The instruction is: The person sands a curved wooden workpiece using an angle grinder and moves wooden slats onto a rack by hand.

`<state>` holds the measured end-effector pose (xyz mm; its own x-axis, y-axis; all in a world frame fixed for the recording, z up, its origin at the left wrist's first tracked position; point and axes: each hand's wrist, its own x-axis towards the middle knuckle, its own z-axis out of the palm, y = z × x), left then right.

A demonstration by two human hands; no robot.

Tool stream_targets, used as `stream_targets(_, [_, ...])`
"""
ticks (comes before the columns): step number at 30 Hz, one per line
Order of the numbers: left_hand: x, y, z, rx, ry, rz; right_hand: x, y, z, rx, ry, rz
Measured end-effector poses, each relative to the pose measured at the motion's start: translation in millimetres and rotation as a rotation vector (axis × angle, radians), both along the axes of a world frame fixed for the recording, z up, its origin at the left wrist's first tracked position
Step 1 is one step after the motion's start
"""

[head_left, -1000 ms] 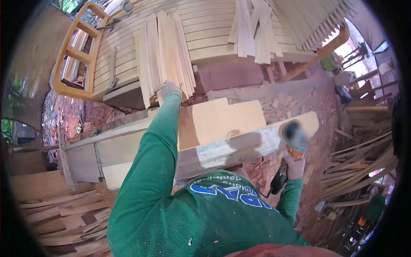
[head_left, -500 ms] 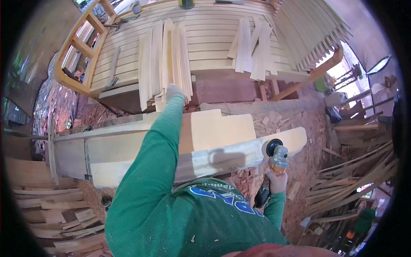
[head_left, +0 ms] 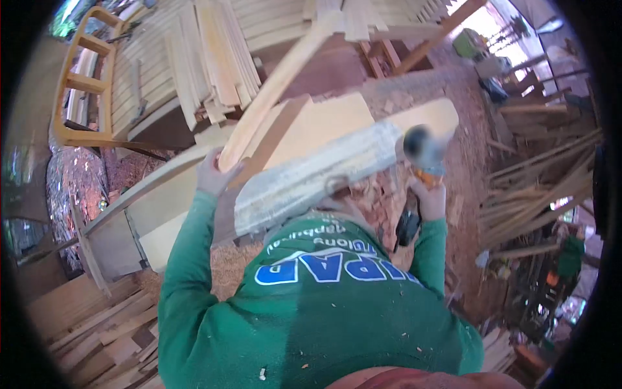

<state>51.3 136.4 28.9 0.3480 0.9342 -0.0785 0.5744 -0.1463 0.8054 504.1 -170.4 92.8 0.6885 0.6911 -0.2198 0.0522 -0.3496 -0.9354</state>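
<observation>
My left hand (head_left: 217, 174) is closed around the near end of a long wooden slat (head_left: 278, 91). The slat slants up and away to the right, above the workpieces, its far end near the slatted bench. In my right hand (head_left: 427, 194) is an angle grinder (head_left: 431, 159), gripped by its body, with a round dark disc (head_left: 415, 142) facing left; the tool is blurred. Beneath lies a grey-white worn board (head_left: 317, 175) beside pale wood panels (head_left: 346, 120). The disc is close to the rounded end of a pale board (head_left: 433, 118); contact cannot be told.
A slatted wooden bench (head_left: 272, 26) stands ahead, carrying a bundle of slats (head_left: 210, 58). Its armrest frame (head_left: 87, 83) is at the left. Stacked planks (head_left: 97, 330) lie lower left, a pile of wood strips (head_left: 544, 168) at the right. Wood scraps cover the ground.
My left hand has drawn back from the slat bundle with one slat, bringing it over the boards. The grinder stays in my right hand. The view has shifted and turned.
</observation>
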Motion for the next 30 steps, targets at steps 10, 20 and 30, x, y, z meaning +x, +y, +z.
stream_targets(10, [-112, -108, 30, 0.106, 0.347, -0.446, -69, -2, 37, -0.031, 0.069, 0.04])
stream_targets(20, [-151, -108, 37, 0.292, 0.597, -0.341, -147, 14, 20, -0.231, 0.087, 0.37])
stream_targets(30, [-136, -171, -71, 0.297, 0.562, 0.315, -243, 92, -36, -0.415, 0.027, 0.952])
